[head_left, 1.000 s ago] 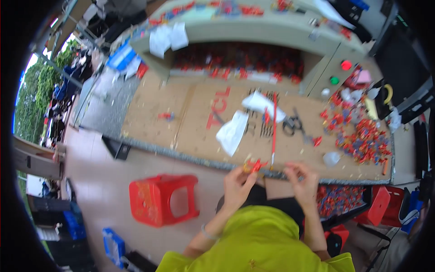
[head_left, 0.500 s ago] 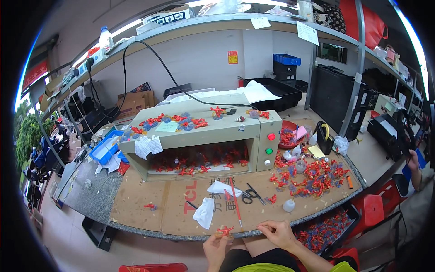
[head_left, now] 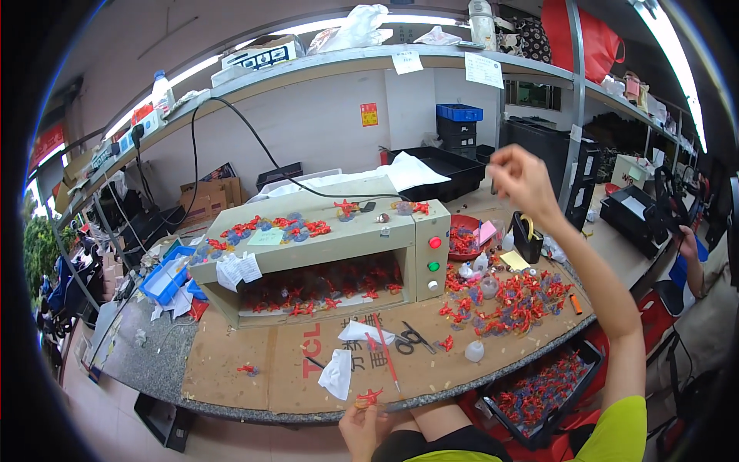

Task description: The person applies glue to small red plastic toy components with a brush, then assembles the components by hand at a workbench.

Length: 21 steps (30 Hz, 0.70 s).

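Your left hand (head_left: 363, 425) sits at the near edge of the bench, fingers pinched together on a small red plastic part (head_left: 369, 398) that rests just above the cardboard sheet (head_left: 254, 369) covering the worktop. Your right hand (head_left: 522, 179) is raised high, well apart from the bench, at the level of the black bins; thumb and forefinger meet at the tips, but whether anything lies between them cannot be told.

On the cardboard just beyond the left hand lie a thin red rod (head_left: 386, 356), crumpled white paper (head_left: 337, 373) and black scissors (head_left: 412, 339). To the right, a loose heap of red and blue parts (head_left: 516, 300) spreads over the board, with a small white cup (head_left: 475, 351) near its front edge. Behind stands a beige box-shaped machine (head_left: 339, 246) with an open front, more red parts inside and on top, and a red and a green button on its right panel. A black tray of red parts (head_left: 539, 393) sits below the bench edge, beside your right arm.
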Tool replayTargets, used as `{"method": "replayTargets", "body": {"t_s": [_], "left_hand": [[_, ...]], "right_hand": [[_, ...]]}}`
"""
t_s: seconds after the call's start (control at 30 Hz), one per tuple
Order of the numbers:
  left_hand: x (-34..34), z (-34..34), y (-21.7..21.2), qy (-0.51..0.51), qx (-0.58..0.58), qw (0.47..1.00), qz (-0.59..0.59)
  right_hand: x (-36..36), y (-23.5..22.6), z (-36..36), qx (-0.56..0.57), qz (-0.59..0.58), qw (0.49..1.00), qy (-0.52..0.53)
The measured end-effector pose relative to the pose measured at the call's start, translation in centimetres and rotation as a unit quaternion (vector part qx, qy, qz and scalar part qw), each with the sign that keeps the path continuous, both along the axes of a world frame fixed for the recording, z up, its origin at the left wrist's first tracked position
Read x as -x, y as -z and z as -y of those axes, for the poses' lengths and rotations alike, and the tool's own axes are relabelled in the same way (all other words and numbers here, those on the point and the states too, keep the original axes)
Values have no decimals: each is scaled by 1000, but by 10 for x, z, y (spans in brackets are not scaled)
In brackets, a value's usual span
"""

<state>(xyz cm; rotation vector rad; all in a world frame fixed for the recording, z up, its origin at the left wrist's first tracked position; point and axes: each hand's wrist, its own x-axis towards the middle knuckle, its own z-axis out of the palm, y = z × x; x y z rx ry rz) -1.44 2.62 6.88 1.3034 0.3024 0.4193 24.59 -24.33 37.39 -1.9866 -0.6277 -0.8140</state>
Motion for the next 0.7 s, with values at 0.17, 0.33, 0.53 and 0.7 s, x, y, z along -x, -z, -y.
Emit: {"method": "replayTargets", "body": {"t_s": [0.17, 0.33, 0.53, 0.7], "left_hand": [[-24, -7, -23, -50, -97, 993, -41], [-52, -62, -12, -141, -274, 950, -59], [-82, -106, -5, -226, -478, 847, -58], [-104, -127, 19, -226, -520, 814, -125]], "right_hand": [[-137, -144, 33, -113, -87, 989, 38], [-204, -207, 9, -160, -76, 984, 10], [-256, -228, -5, -330, -75, 937, -89], [-275, -236, -5, -373, -120, 915, -95]]}}
